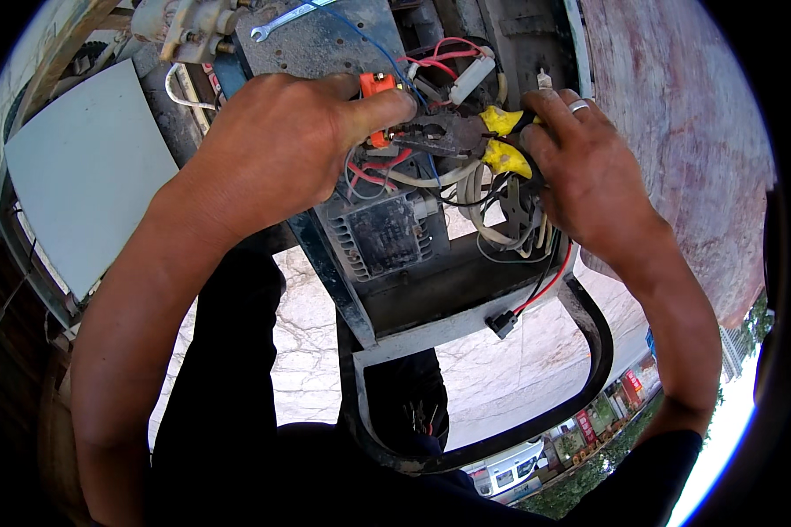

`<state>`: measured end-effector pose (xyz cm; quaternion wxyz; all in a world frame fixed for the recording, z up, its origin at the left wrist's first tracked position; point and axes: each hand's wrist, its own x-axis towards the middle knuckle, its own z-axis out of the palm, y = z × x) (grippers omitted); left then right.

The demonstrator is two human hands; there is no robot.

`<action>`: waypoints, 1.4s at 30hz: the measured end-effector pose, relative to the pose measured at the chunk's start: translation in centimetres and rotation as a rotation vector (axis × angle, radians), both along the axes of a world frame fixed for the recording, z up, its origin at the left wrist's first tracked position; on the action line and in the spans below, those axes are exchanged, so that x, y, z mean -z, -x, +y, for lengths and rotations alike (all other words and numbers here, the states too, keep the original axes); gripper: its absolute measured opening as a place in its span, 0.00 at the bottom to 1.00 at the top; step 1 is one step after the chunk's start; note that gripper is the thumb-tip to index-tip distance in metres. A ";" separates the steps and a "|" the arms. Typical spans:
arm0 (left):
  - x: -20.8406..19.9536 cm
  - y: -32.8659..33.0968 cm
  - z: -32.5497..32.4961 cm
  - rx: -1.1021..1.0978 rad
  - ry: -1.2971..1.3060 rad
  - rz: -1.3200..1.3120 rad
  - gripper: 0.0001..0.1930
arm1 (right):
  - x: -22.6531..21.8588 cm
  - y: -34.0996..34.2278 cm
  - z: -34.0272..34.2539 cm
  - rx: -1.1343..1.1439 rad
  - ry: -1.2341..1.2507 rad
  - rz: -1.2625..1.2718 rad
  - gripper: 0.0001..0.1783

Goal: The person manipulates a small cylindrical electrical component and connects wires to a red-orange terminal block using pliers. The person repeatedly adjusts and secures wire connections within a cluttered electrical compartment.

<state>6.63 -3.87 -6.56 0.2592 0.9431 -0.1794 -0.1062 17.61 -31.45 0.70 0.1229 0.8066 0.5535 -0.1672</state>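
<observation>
My left hand (281, 145) is closed around a small orange block (376, 84) with brass-coloured screws, thumb and fingers pressing on it. Its exact kind I cannot make out. Combination pliers (453, 136) with yellow and black handles are gripped in my right hand (593, 167), which wears a ring. The dark jaws point left and reach the lower side of the orange block. Whether they bite on it or on a wire is hidden by my thumb. Red wires (387, 167) run just below the block, and a thin blue wire (373, 42) passes behind the jaws.
An open-end wrench (277, 25) lies on the dark metal plate above. Below the pliers sits a finned metal box (387, 233) beside bundled pale cables (479, 211). A black connector (502, 323) hangs over the frame edge (439, 334). At left stands a pale panel (92, 176).
</observation>
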 end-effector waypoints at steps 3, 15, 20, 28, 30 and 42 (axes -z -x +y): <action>0.0 -0.1 0.0 -0.002 -0.009 0.014 0.33 | -1.5 0.3 1.0 0.092 0.079 0.099 0.13; -0.2 -0.1 0.0 -0.009 0.025 0.028 0.34 | 1.2 1.1 -1.3 -0.024 -0.134 -0.280 0.10; -0.4 -0.2 0.1 -0.009 0.015 0.052 0.34 | 1.3 1.1 -1.1 -0.013 -0.170 -0.233 0.11; -0.3 -0.2 0.0 -0.010 0.015 0.055 0.33 | 1.8 0.8 -1.1 -0.062 -0.171 -0.264 0.12; -0.2 -0.2 0.1 -0.009 0.016 0.050 0.34 | 1.8 0.7 -1.2 -0.075 -0.166 -0.268 0.13; -0.2 -0.1 0.0 0.000 0.004 0.031 0.34 | 0.3 -0.4 0.2 -0.029 -0.063 -0.035 0.12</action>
